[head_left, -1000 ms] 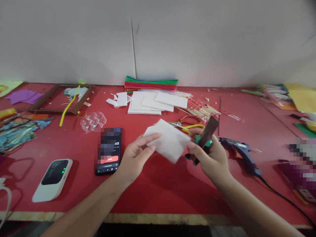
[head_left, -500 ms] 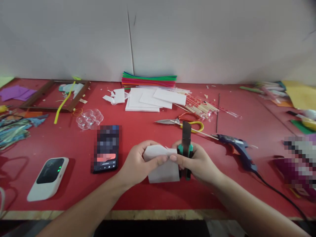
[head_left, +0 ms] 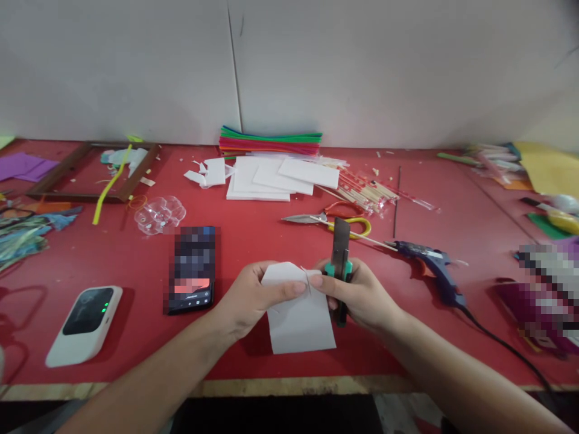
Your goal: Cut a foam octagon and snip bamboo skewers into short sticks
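A white foam-like sheet (head_left: 301, 328) is held up between my two hands, its face toward me and its lower edge hanging above the table. My left hand (head_left: 256, 295) pinches its left side, thumb in front and the other fingers hidden behind. My right hand (head_left: 364, 295) presses its thumb on the sheet's upper right part, close to the left thumb. Also in my right hand is a utility knife (head_left: 340, 256) with a green and black body, its wide blade pointing up. A thin dark line or slit runs down the sheet between the thumbs.
Beyond my hands lie scissors (head_left: 312, 218), a stack of white sheets (head_left: 257, 187), wrapped sticks (head_left: 366, 191) and coloured pipe cleaners (head_left: 271, 142). A glue gun (head_left: 429, 265) with its cord lies right. Left are a phone (head_left: 192, 271), a white device (head_left: 85, 325) and a clear flower-shaped box (head_left: 160, 215).
The white sheet has flattened out and tilted toward the camera, so more of its face shows and its lower edge sits lower. Both hands keep hold, and the knife stays in my right hand.
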### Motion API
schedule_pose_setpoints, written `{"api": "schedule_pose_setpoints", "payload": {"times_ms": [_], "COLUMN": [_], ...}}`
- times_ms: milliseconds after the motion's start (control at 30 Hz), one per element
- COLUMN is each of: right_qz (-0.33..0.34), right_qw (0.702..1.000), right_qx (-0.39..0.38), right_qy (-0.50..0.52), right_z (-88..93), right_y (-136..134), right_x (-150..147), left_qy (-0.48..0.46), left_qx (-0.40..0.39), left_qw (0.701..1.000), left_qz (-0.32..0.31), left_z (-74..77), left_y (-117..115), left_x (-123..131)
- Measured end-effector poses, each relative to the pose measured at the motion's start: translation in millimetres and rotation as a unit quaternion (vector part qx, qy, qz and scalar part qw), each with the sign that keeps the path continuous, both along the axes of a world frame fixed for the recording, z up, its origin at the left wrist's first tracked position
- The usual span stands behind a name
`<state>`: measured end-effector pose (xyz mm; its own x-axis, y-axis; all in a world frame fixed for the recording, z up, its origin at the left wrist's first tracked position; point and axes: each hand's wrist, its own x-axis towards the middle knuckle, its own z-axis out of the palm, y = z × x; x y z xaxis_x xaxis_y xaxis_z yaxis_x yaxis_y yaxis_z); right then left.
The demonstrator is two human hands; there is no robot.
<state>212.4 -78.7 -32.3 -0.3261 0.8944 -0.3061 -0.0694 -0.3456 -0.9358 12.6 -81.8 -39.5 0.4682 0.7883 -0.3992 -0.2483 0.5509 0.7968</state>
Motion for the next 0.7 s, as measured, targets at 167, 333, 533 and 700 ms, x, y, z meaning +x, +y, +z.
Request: {"api": "schedule_pose_setpoints", "payload": {"times_ms": [167,333,533,700], "right_qz": [0.007,0.009,0.012,0.018], "right_qw": [1.0,0.999,0.999,0.998], "right_qx": [-0.003,-0.014,-0.032,-0.029], "right_qy": [0.022,0.03,0.042,0.057], "right_z": [-0.5,0.6,-0.7,-2.3], "right_y": [1.0,1.0,0.7,0.9], "right_x": [0.1,-1.3,-1.7,-1.5], "left_qy": [-0.006,-0.024,-0.017,-0.03], "left_qx": [-0.01,-0.013,-0.027,-0.026], "left_qw": [1.0,1.0,0.999,0.999], "left_qz": [0.002,-0.011,0.004,-0.003], "left_z": [1.3,0.8,-0.5,1.9], "left_y": [1.1,1.3,1.9,1.3], "left_x": [0.1,0.2,0.5,0.5]}}
